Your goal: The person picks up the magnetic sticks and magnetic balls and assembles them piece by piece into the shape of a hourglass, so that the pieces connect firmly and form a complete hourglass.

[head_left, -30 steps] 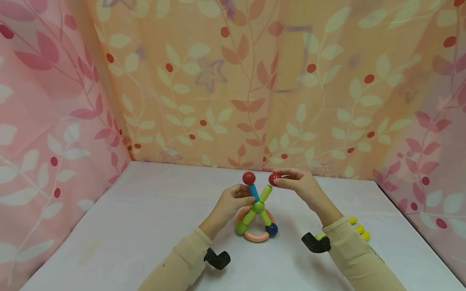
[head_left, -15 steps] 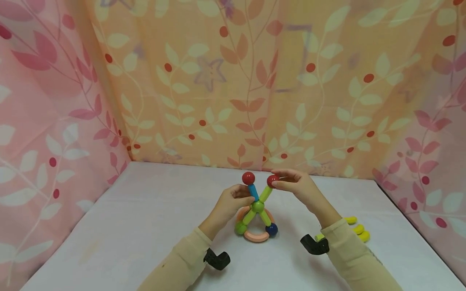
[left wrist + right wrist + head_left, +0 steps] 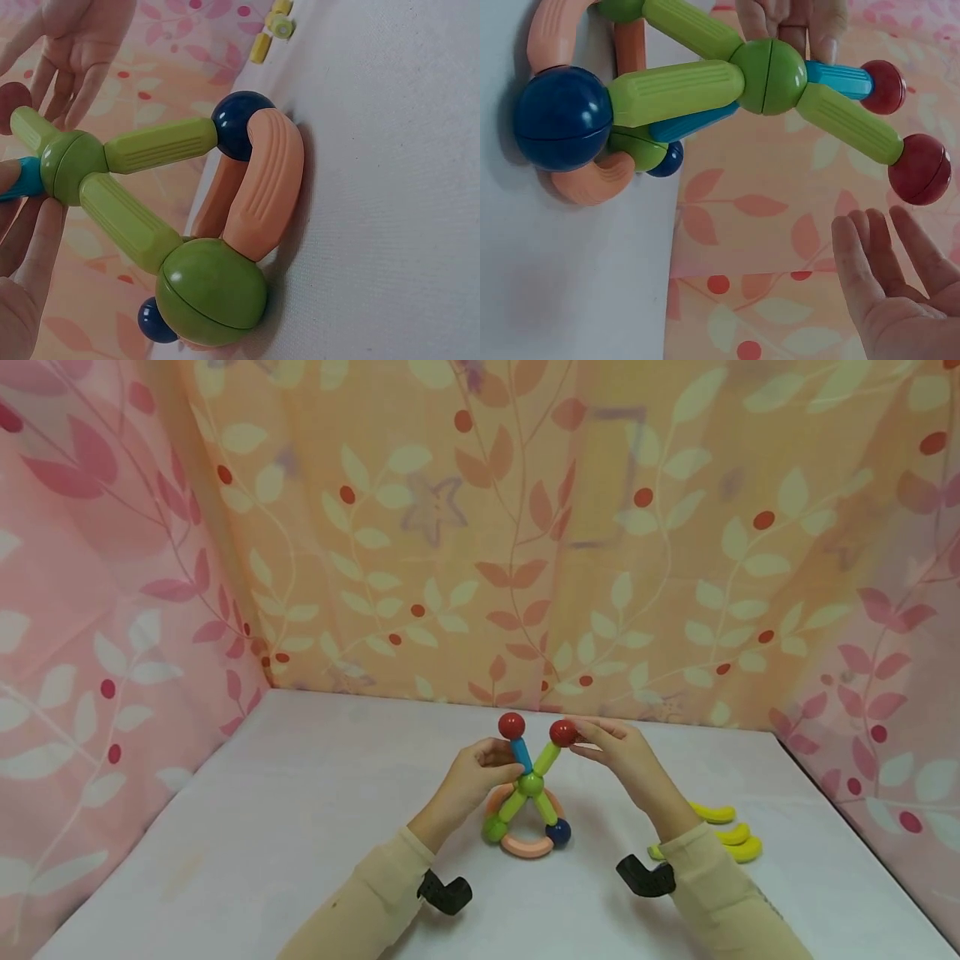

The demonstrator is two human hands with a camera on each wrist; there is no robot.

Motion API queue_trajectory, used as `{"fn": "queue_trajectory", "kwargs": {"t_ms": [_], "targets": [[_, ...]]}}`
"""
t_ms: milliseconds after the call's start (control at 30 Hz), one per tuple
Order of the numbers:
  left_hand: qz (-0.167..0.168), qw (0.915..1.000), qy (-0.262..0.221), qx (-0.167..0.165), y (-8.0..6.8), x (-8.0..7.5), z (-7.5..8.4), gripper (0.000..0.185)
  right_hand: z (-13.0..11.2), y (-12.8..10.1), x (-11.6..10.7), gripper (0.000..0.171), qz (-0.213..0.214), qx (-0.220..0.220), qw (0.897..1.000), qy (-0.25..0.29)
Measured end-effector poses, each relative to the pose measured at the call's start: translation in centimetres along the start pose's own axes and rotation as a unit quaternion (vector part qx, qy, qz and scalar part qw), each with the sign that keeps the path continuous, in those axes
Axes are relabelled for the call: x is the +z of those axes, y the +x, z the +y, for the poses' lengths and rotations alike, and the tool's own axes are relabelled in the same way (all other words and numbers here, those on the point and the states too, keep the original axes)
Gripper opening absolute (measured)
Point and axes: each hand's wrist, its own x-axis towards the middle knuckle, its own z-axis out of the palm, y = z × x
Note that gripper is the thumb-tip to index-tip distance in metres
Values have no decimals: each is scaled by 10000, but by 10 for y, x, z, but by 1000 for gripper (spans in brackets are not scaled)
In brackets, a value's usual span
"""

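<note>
A toy of rods and balls stands on a peach ring [image 3: 527, 847] on the white table [image 3: 300, 827]. From its green centre ball [image 3: 532, 785] [image 3: 769, 66] a blue rod [image 3: 521, 755] rises to a red ball [image 3: 512, 725]. A green rod carries a second red ball [image 3: 562, 732] [image 3: 921, 169]. My left hand [image 3: 504, 766] pinches the blue rod, its fingers [image 3: 22, 247] beside the centre ball [image 3: 73, 166]. My right hand [image 3: 592, 739] [image 3: 892, 285] hangs just right of the second red ball, fingers straight and apart from it.
Several yellow curved pieces [image 3: 723, 835] [image 3: 274, 26] lie on the table right of my right forearm. A blue ball [image 3: 558, 832] and a green ball [image 3: 495, 829] sit at the ring's sides. Leaf-patterned curtains close the back and both sides.
The right hand brought the red ball onto the tip of the upper green rod, then let go and straightened its fingers. The left hand kept still.
</note>
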Motion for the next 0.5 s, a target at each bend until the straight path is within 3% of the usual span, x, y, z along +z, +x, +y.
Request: {"fn": "queue_trajectory", "kwargs": {"t_ms": [200, 500], "targets": [[-36, 9999, 83, -74, 0, 0, -2, 33, 9, -12, -16, 58, 177, 223, 9996, -12], [10, 9999, 123, -86, 0, -1, 0, 34, 19, -40, -59, 57, 520, 708, 9940, -658]]}}
